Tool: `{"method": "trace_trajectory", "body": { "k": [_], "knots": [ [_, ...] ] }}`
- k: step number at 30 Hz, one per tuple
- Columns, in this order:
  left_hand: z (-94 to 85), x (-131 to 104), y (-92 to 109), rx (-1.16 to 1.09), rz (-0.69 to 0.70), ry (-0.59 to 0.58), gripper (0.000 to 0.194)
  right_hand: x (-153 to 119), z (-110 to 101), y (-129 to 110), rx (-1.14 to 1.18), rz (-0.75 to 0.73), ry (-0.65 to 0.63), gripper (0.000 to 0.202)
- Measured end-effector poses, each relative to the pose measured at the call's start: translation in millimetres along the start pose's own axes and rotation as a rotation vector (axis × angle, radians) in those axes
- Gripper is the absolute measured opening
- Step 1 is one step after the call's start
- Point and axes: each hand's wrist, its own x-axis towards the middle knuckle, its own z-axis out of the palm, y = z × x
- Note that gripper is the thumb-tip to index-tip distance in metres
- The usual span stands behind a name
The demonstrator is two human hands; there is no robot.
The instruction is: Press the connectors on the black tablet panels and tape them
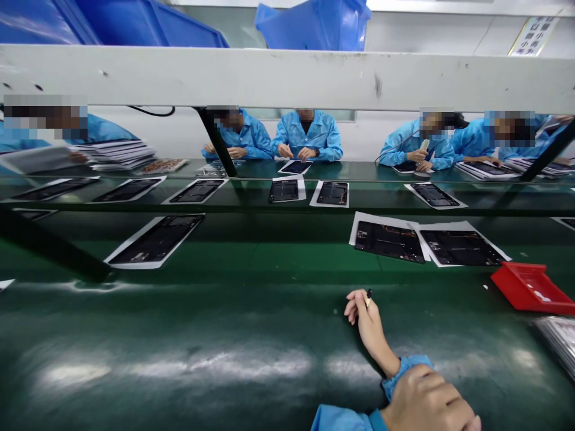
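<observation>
In my right hand [367, 320], over the table [202, 323] on its near-edge side, I pinch a small black-tipped tool [369, 297]. My left hand [429, 400] lies across my right sleeve [417, 362]; whether it grips, I can't tell. Toward the table's far edge, dark panels [389, 240] lie on white sheets [357, 224].

The bench top [179, 323] was deep green with whitish streaks of glare, while the person's sleeves [341, 419] and the co-workers' jackets [309, 134] were bright blue. The slim tool [368, 297] showed black and cream, the panels [390, 240] black, their sheets [354, 226] white. The tray [516, 290] was red, the bins [314, 27] blue, the beam [269, 78] off-white with dark scuffs.
</observation>
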Motion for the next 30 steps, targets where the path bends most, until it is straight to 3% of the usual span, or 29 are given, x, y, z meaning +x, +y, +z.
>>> {"method": "trace_trajectory", "body": {
  "k": [4, 12, 16, 21, 24, 26, 30],
  "knots": [
    [0.7, -0.9, 0.1, 0.008, -0.013, -0.060, 0.017, -0.3, 0.2, 0.3, 0.001, 0.000, -0.003, 0.049],
    [-2.1, 1.4, 0.1, 0.011, -0.008, 0.012, 0.017, 0.4, 1.5, 0.3, 0.004, -0.006, 0.004, 0.049],
    [-1.2, 0.7, 0.1, 0.018, -0.013, -0.051, 0.019, 0.4, 2.3, 1.3, 0.017, -0.016, 0.019, 0.049],
    [-4.3, 0.0, -0.5, -0.110, -0.065, 0.013, 0.019, 6.6, -3.4, 2.6, 0.047, -0.061, 0.165, 0.048],
    [-21.2, 6.7, -6.5, -0.273, -0.190, 0.096, 0.025, 18.8, -14.4, 2.3, 0.070, -0.095, 0.304, 0.047],
    [-37.0, 13.7, -18.3, -0.328, -0.349, 0.157, 0.029, 28.7, -24.6, 1.6, 0.088, -0.107, 0.384, 0.048],
    [-65.8, 23.4, -72.4, -0.212, -0.755, 0.302, 0.021, 42.4, -43.4, -0.6, 0.113, -0.126, 0.496, 0.049]
  ]
}}
